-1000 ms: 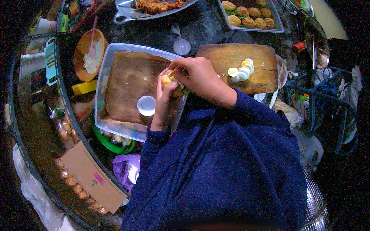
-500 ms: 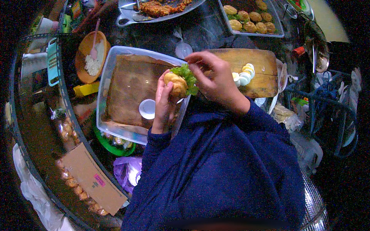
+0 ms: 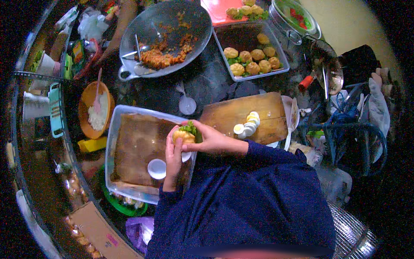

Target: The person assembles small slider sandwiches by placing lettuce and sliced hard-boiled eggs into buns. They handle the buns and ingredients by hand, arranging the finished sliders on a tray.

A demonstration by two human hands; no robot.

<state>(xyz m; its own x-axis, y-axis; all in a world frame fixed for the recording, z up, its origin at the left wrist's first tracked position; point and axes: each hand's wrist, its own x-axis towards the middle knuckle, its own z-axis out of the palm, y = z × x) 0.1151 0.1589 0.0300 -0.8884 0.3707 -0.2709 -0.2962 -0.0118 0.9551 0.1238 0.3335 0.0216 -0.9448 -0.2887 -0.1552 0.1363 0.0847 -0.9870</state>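
Observation:
A small golden filled bun (image 3: 183,137) with green lettuce (image 3: 189,126) sticking out is held between both hands over the right side of a clear plastic box. My left hand (image 3: 173,157) grips it from the left, thumb across its front. From the right, my right hand (image 3: 210,139) closes on it, fingers behind and thumb near its lower edge. Inside the box lies a white paper cup (image 3: 157,168); a second paper cup (image 3: 186,156) shows partly beneath my right hand. Sliced boiled egg (image 3: 247,125) rests on the wooden board (image 3: 271,105) at right.
The box (image 3: 113,149) is lined with brown paper. Beyond it are a wok (image 3: 129,41) of orange-red filling and another box (image 3: 222,45) of filled buns. An orange bowl (image 3: 108,103) with white shreds stands at left. A clear ladle-like scoop (image 3: 187,105) lies behind the board.
My right hand has come in from above the lettuce to grip the bun's right side, and the lettuce sits further in. The view has shifted, showing more of the wok and far box.

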